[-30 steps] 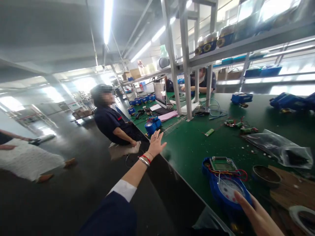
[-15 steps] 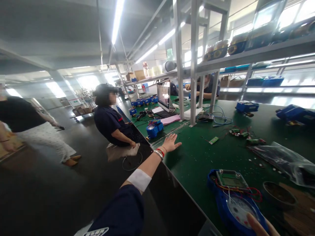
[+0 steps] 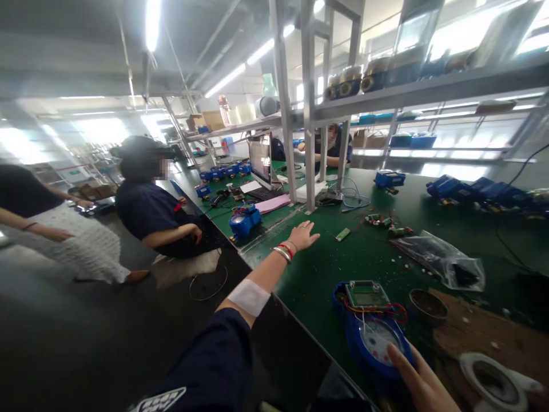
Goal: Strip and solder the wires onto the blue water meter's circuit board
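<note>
Since the earlier frame, your left hand (image 3: 303, 236) has moved further in over the green bench (image 3: 302, 289), nearer a small green component (image 3: 343, 234); its fingers are spread and hold nothing. Your right hand (image 3: 418, 375) grips a blue meter (image 3: 376, 342) near the bench edge, thumb on its dial. That meter looks unfinished: its display board (image 3: 366, 294) is exposed and coloured wires (image 3: 388, 309) loop out, not tucked in. White lettering on your dark sleeve (image 3: 206, 355) is unreadable; no brand is legible.
</note>
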`<state>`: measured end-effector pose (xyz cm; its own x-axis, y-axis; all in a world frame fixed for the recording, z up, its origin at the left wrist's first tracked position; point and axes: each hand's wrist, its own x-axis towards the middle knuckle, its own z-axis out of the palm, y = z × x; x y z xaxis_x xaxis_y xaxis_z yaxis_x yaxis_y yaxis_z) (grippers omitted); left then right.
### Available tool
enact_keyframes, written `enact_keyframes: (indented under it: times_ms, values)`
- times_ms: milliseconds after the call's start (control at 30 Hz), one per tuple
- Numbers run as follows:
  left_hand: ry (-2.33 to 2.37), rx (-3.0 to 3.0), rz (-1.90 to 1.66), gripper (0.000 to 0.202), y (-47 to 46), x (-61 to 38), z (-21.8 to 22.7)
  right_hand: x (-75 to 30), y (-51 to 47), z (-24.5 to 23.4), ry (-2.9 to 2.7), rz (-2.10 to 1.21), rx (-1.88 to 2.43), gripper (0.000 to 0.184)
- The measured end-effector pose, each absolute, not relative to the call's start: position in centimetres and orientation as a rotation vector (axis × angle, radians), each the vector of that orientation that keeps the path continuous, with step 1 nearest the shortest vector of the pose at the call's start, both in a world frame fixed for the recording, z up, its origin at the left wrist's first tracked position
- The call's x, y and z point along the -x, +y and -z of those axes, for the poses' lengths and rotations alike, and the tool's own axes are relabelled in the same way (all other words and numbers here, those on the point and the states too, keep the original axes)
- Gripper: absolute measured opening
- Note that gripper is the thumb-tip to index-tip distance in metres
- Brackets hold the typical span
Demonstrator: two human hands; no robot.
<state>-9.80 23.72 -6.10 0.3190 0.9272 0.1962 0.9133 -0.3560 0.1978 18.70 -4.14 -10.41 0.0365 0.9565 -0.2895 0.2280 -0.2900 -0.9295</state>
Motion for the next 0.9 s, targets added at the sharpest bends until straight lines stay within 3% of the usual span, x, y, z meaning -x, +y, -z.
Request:
enact_keyframes:
  times_ms: [100, 267, 400, 900]
  values:
    - [1.506, -2.589, -0.502, 0.055, 18.1, 10.6, 5.0, -17.7, -4.2, 9.3, -1.098, -1.477, 1.503, 0.085]
    - [1.11, -2.435, -0.949, 0.032, 6.2, 8.7, 3.7, -17.0, -4.1, 9.3, -1.107, -1.399, 1.354, 0.075]
    - [0.988, -2.394, -1.022, 0.025, 0.1, 6.1, 2.9, -16.8, -4.0, 9.5, -1.06, -1.392, 1.279, 0.073]
    - [1.123, -2.605, -0.939, 0.018, -1.3, 1.0, 3.2, -16.4, -3.8, 8.8, -1.102, -1.352, 1.18, 0.064]
